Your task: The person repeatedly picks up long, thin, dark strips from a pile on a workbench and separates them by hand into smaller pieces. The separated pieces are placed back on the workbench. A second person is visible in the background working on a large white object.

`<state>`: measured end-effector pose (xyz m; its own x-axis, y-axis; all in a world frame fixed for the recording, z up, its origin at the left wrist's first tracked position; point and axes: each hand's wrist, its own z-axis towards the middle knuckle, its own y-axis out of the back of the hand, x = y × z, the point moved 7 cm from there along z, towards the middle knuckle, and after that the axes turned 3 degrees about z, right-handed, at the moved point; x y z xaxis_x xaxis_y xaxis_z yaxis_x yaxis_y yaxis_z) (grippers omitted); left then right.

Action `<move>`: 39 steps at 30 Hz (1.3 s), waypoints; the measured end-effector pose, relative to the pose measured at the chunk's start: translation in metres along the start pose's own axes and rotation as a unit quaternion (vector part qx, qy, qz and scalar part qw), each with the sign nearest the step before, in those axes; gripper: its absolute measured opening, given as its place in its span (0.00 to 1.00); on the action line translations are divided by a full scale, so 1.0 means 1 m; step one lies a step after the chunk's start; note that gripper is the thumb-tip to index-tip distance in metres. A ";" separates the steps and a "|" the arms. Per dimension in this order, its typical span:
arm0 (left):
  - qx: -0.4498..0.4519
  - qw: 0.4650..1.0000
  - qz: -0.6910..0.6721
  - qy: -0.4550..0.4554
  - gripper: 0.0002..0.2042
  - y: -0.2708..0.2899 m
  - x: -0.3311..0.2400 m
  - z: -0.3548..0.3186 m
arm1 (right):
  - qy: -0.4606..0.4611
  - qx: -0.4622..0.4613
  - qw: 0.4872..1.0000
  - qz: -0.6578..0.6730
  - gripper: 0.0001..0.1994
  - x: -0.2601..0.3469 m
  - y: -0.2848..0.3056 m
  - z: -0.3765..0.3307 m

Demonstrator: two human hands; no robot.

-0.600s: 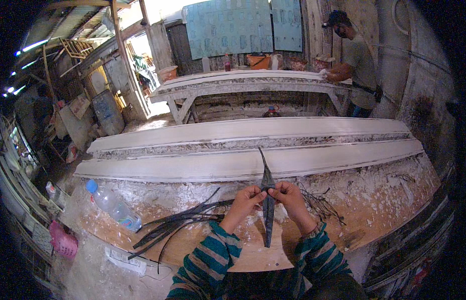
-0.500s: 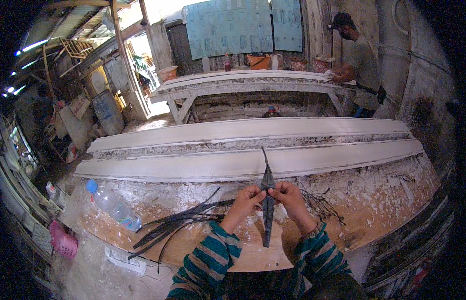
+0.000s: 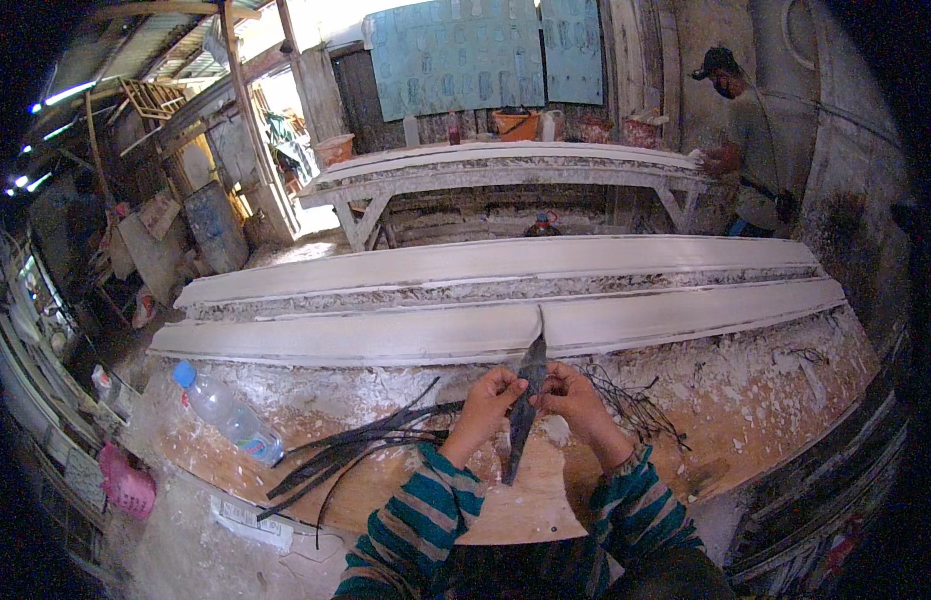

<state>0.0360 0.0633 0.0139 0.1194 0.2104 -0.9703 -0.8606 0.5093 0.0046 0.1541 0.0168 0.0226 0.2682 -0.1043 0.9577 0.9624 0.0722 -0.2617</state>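
Note:
Between my two hands is a dark grey, rubber-like strip (image 3: 521, 436), wide in the middle and tapering to a thin curled upper end. My left hand (image 3: 488, 402) pinches its left edge with thumb and fingertips. Close beside it, my right hand (image 3: 575, 402) pinches the strip's right edge. The strip leans, its lower end hanging over the bare wood of the worktable (image 3: 545, 500). Several similar dark strips (image 3: 350, 450) lie loose left of my left hand. A tangle of thin black strands (image 3: 635, 405) rests just beyond my right wrist.
Two long white-coated boards (image 3: 385, 336) span the table's far side amid white flakes. A blue-capped clear bottle (image 3: 225, 412) lies at the left, above a pink container (image 3: 128, 482) on the floor. At a second bench (image 3: 465, 178), a person (image 3: 750, 140) works at the right.
The strip has tilted, its lower end swinging left and its upper tip dipping and curling. My hands stay almost in place. The co-worker has shifted right along the far bench.

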 end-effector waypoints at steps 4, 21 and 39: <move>-0.012 1.000 0.006 0.008 0.07 0.001 -0.001 0.000 | 0.006 -0.005 1.000 0.022 0.18 -0.002 0.005 0.001; 0.035 0.997 -0.045 0.047 0.11 -0.002 0.007 0.001 | -0.040 0.008 0.998 -0.047 0.12 -0.011 0.006 0.002; 0.090 0.993 -0.047 0.064 0.19 -0.016 -0.003 -0.004 | 0.011 -0.078 0.997 -0.020 0.10 0.004 0.017 0.001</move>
<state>0.0474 0.0507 0.0160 0.1206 0.0523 -0.9913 -0.7453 0.6644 -0.0556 0.1719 0.0186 0.0216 0.2297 -0.1252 0.9652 0.9665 -0.0874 -0.2413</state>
